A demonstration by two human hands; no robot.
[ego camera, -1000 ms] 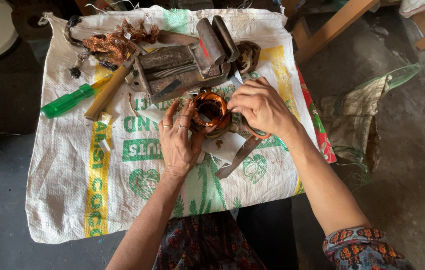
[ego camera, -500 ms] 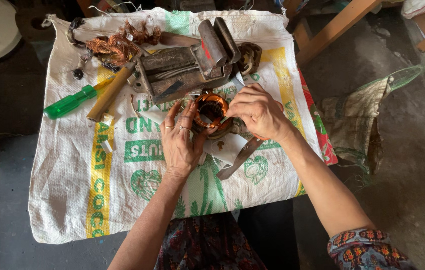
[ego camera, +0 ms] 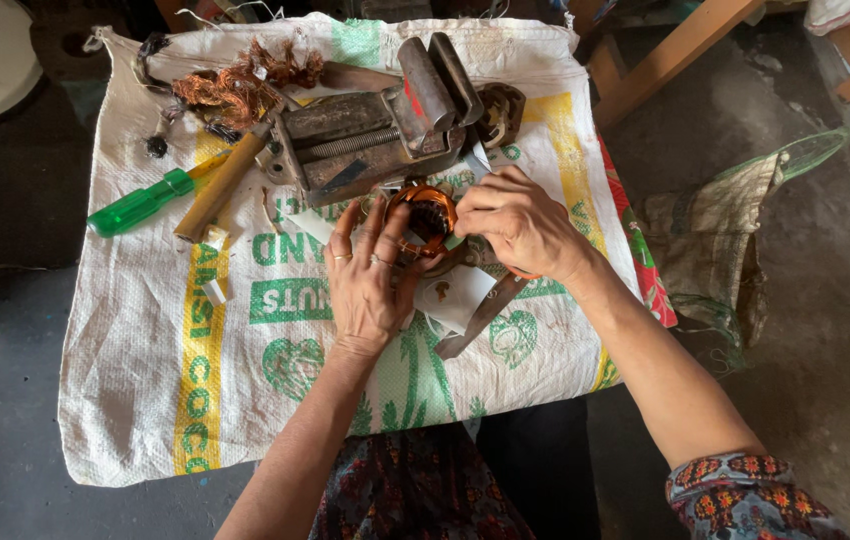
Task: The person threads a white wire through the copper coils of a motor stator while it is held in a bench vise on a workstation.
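Lying well left of the bench vise [ego camera: 385, 125], a green-handled screwdriver [ego camera: 140, 203] and a wooden-handled tool [ego camera: 220, 185] rest on the printed woven sack [ego camera: 145, 380], with a tangle of stripped copper wire [ego camera: 235, 90] behind them. Just in front of the vise, the left hand [ego camera: 370, 280] cups the copper-wound coil [ego camera: 423, 215], fingers spread around its near side, seemingly to steady it. Right of the coil, the right hand [ego camera: 520, 220] is clenched on something small at its rim; what, I cannot tell.
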